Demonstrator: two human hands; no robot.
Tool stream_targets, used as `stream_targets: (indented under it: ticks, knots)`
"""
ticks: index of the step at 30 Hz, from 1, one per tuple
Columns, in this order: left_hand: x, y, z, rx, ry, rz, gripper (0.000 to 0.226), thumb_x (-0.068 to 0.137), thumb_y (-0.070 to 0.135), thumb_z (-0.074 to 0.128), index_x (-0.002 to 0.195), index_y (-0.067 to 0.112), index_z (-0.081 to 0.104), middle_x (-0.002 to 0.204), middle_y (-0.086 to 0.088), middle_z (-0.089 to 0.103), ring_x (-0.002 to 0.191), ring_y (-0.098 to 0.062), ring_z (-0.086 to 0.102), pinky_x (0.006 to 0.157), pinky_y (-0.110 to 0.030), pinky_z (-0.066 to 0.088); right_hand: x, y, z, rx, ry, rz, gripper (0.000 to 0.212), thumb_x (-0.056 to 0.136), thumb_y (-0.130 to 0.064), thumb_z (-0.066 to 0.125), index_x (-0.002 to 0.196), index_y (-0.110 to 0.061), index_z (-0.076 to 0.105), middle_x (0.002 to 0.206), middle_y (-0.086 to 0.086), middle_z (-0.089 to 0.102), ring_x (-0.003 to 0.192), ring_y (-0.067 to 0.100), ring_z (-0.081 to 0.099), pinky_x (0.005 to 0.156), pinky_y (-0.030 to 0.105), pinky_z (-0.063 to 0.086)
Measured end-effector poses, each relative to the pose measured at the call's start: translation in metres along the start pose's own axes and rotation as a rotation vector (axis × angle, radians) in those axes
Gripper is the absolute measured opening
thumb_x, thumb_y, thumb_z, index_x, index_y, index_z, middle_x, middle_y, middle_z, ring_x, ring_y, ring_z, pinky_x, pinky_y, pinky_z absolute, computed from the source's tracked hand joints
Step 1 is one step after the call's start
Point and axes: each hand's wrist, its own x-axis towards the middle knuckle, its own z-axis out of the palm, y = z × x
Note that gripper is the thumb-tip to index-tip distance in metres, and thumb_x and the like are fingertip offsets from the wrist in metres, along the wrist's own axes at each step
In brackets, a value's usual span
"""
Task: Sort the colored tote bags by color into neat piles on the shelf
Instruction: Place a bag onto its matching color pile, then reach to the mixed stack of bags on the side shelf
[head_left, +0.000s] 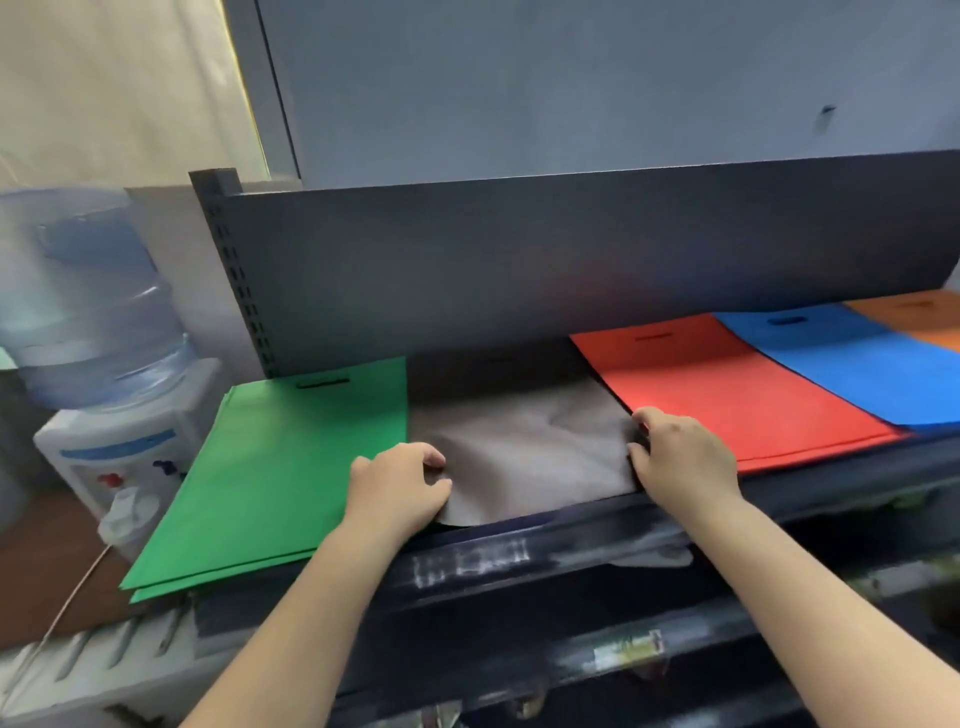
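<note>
Left hand: nearest the camera along with the other one, bare forearm coming up from the bottom edge; fingers curled, pinching the grey bag's left front corner.
Right hand: same deal on the right side, fingers curled round the grey bag's right edge, right where it meets the red pile.
Grey bag: one that I can count, flat on the shelf between green and red; soft matte non-woven fabric, creased in the middle, front edge hanging a bit over the shelf lip.
Green pile: at least two bags, edges stepped at the front; smooth flat rectangles, slot handle cut near the back, front corner sticking out past the shelf.
Red pile: looks like a couple of layers, flat, slot handle too.
Blue bag: just right of red, overlapping it.
Orange bag: far right, mostly cut off.
Writing: pale label strip on the shelf's front edge, way too blurred to read.
Water dispenser: one, left of the shelf; clear blue bottle on a white body, red and blue taps.
</note>
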Motion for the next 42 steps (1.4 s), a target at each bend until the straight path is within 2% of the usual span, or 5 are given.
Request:
stream_targets:
  ticks: [9, 16, 21, 27, 42]
  knots:
    - [-0.005, 0.039, 0.001, 0.458, 0.080, 0.045, 0.045, 0.085, 0.059, 0.047, 0.122, 0.033, 0.054, 0.113, 0.000, 0.045, 0.106, -0.022, 0.045, 0.084, -0.034, 0.034, 0.008, 0.032, -0.016, -0.090, -0.043, -0.112, 0.035, 0.094, -0.037, 0.049, 0.122, -0.017, 0.053, 0.115, 0.003, 0.053, 0.108, 0.025, 0.050, 0.077, 0.033, 0.041]
    - [0.012, 0.190, 0.003, 0.406, 0.245, 0.404, 0.052, 0.091, 0.052, 0.040, 0.135, 0.024, 0.042, 0.134, 0.005, 0.046, 0.120, -0.020, 0.043, 0.094, -0.036, 0.030, 0.027, 0.113, -0.090, -0.316, -0.014, -0.263, 0.042, 0.092, -0.041, 0.048, 0.129, -0.019, 0.046, 0.122, 0.002, 0.049, 0.113, 0.025, 0.046, 0.080, 0.034, 0.038]
    - [0.025, 0.325, 0.022, 0.376, 0.283, 0.573, 0.059, 0.091, 0.052, 0.042, 0.141, 0.022, 0.035, 0.142, 0.002, 0.042, 0.128, -0.021, 0.038, 0.097, -0.038, 0.028, 0.034, 0.214, -0.153, -0.430, -0.007, -0.158, 0.065, 0.092, -0.048, 0.046, 0.146, -0.020, 0.024, 0.142, 0.002, 0.036, 0.127, 0.026, 0.036, 0.090, 0.038, 0.037]
    - [0.019, 0.469, 0.062, 0.353, 0.255, 0.755, 0.055, 0.091, 0.051, 0.042, 0.136, 0.020, 0.039, 0.136, 0.002, 0.046, 0.123, -0.022, 0.040, 0.096, -0.038, 0.027, 0.003, 0.346, -0.214, -0.578, -0.031, -0.003, 0.047, 0.091, -0.046, 0.047, 0.129, -0.020, 0.042, 0.136, 0.004, 0.042, 0.128, 0.026, 0.035, 0.095, 0.043, 0.035]
    - [0.020, 0.785, 0.181, 0.176, 0.172, 1.118, 0.049, 0.092, 0.054, 0.039, 0.127, 0.022, 0.045, 0.132, 0.001, 0.050, 0.124, -0.024, 0.042, 0.096, -0.039, 0.031, -0.033, 0.612, -0.291, -0.749, -0.097, 0.493, 0.062, 0.093, -0.050, 0.043, 0.145, -0.019, 0.026, 0.147, 0.005, 0.032, 0.137, 0.027, 0.026, 0.105, 0.045, 0.031]
